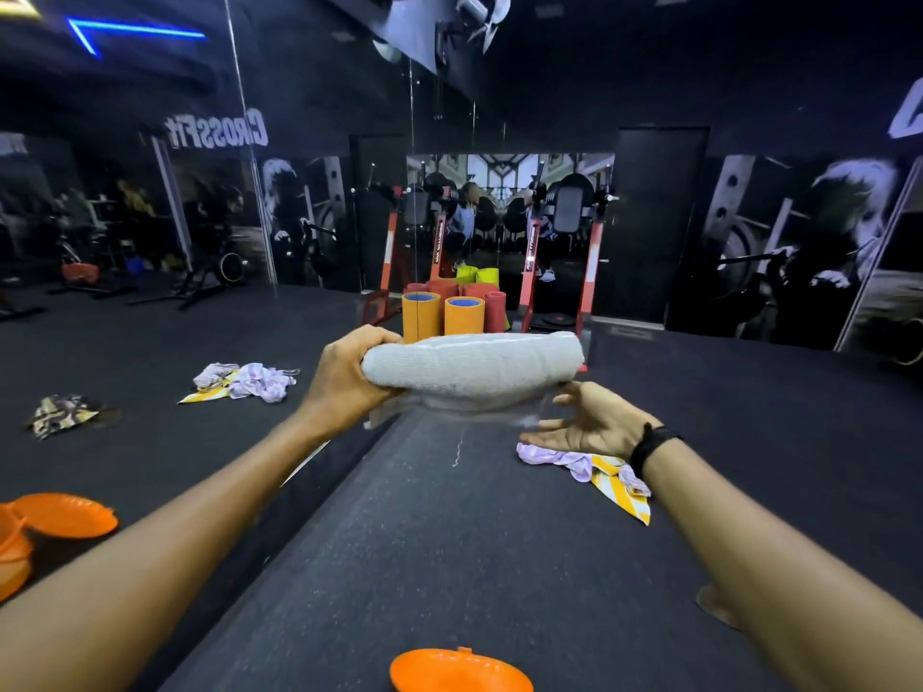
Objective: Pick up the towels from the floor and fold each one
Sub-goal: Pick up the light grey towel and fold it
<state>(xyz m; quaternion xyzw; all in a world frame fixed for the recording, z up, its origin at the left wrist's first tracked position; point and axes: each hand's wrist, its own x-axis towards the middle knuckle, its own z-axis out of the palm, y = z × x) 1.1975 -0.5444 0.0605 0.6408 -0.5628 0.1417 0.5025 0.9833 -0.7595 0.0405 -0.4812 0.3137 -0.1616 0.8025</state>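
The left hand (349,377) grips the folded white terry towel (472,364) by its end to keep the fold, while the right hand (587,424) waits beneath with fingers spread.

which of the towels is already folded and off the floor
The white towel, gripped at one end by the left hand. The lilac and yellow towel near the right hand lies crumpled on the floor.

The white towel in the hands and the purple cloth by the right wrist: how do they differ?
The white towel is folded into a thick bundle; the purple cloth lies crumpled. The white towel is held up, gripped at one end by the left hand; the purple cloth lies on the dark floor, below the open right hand. Both are soft fabric.
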